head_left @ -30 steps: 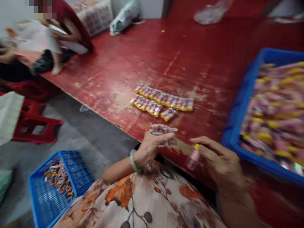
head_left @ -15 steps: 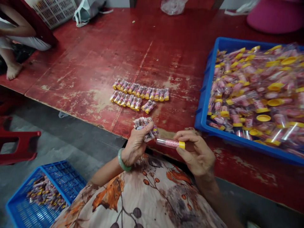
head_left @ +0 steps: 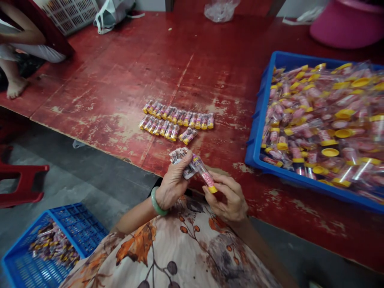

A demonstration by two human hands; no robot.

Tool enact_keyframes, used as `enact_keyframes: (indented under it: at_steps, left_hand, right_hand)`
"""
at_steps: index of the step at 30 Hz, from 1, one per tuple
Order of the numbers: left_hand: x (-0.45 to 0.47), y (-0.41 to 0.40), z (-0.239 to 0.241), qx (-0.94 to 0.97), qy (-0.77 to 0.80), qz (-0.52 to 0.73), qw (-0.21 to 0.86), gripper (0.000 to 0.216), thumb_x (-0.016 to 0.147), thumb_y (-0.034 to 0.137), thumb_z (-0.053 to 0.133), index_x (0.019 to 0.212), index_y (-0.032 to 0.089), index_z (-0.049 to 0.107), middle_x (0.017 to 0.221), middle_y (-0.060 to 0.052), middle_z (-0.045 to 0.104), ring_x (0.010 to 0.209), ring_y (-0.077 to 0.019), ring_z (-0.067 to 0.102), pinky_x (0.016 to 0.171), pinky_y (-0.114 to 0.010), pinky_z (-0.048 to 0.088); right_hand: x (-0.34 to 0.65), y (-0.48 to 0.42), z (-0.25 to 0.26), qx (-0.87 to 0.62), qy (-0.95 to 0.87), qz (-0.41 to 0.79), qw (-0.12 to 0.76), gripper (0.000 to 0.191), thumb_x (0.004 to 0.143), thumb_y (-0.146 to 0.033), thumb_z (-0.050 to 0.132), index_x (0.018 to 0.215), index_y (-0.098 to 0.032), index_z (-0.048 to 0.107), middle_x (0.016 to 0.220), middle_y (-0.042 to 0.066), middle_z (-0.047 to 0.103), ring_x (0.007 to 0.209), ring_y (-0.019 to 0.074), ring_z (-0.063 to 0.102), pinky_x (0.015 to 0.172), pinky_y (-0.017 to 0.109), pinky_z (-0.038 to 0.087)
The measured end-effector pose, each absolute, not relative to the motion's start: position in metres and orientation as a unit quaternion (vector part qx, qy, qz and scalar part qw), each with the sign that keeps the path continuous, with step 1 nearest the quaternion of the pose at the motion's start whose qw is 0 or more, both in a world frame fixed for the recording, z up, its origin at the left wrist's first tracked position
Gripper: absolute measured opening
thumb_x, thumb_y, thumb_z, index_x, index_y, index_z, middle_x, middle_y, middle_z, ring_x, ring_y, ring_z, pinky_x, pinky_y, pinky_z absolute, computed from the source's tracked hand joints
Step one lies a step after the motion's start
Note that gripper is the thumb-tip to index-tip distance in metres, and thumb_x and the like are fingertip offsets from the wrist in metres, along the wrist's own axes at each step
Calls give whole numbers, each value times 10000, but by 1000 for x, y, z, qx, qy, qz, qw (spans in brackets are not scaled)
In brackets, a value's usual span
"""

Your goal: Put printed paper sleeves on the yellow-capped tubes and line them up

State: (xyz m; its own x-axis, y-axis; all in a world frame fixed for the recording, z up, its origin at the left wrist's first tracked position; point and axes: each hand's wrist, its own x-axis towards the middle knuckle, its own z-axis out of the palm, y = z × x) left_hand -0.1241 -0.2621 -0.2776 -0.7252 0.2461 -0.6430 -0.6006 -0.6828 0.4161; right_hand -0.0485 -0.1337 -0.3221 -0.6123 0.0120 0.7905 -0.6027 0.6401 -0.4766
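Note:
My left hand [head_left: 172,182], with a green bangle on the wrist, is closed round a bunch of small wrapped packets [head_left: 180,157] at the near edge of the red table [head_left: 126,84]. My right hand [head_left: 228,196] grips a clear tube with a yellow cap [head_left: 205,176], tilted so its open end meets the packets. Two rows of small yellow-ended filled tubes [head_left: 177,122] lie on the table just beyond my hands.
A blue tray [head_left: 259,124] full of yellow-capped tubes stands at the right. A blue crate [head_left: 27,260] with packets sits on the floor at lower left, beside a red stool [head_left: 21,184]. Another person's leg [head_left: 15,80] shows at far left. A pink basin [head_left: 348,24] sits at the back.
My right hand has brought the tube leftward and tilted it, from lying level to its end touching the packets in my left hand. The view has steadied.

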Motion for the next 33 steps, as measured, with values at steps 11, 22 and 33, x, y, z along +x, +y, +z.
enact_keyframes:
  at_steps: [11, 22, 33]
  left_hand:
    - [-112, -263, -278, -197, 409, 857, 244, 430, 473, 325, 925, 771, 132, 681, 711, -2, 684, 610, -118, 605, 646, -255, 494]
    - [-106, -256, -268, -157, 387, 855, 306, 490, 469, 349, 929, 848, 134, 705, 807, -34, 710, 702, -147, 639, 715, -273, 507]
    - [-104, -249, -275, -167, 349, 876, 289, 413, 554, 309, 903, 849, 139, 668, 770, -2, 697, 658, -119, 638, 684, -247, 513]
  right_hand:
    - [-65, -135, -306, 91, -833, 419, 350, 317, 821, -329, 743, 1064, -254, 553, 1019, 52, 600, 862, 202, 624, 722, 367, 566]
    - [-72, -128, -293, 76, -792, 538, 279, 363, 769, -290, 779, 1055, -236, 561, 980, 39, 547, 692, 137, 530, 536, 262, 480]
    - [-63, -134, -293, 87, -797, 428, 417, 341, 827, -72, 606, 1100, -262, 679, 1002, 57, 664, 834, 192, 657, 647, 318, 568]
